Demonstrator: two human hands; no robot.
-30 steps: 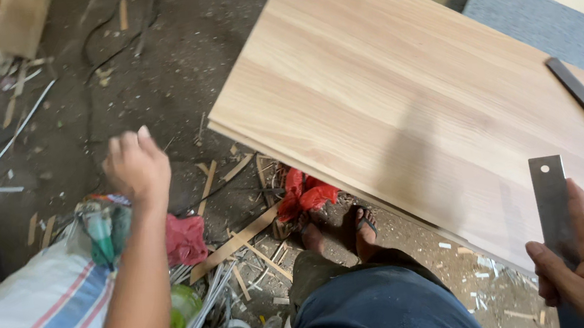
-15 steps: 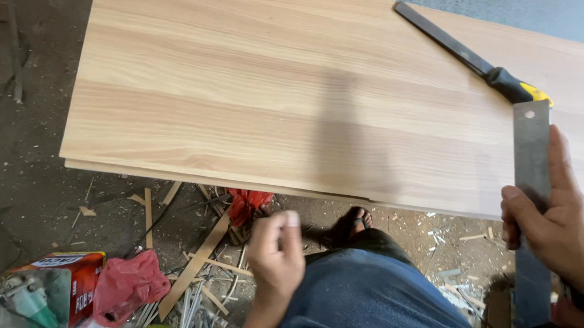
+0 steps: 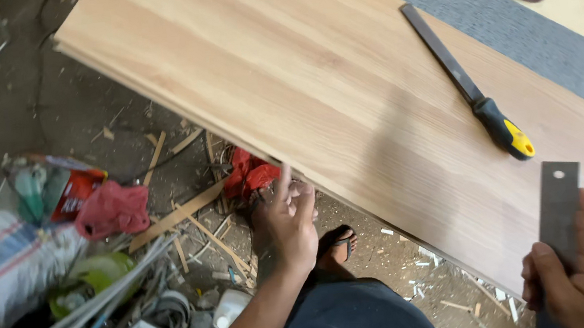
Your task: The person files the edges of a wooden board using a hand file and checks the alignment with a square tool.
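One steel ruler upright in the right hand, fingers clamped on its lower end, at the near right over the board. Left hand empty, fingers loosely apart, just below the board's near edge, not touching it as far as I can tell. File with yellow-tipped handle lies untouched on the board, further back. No marks on the wood yet. Scraps and red rag on the floor to the left.
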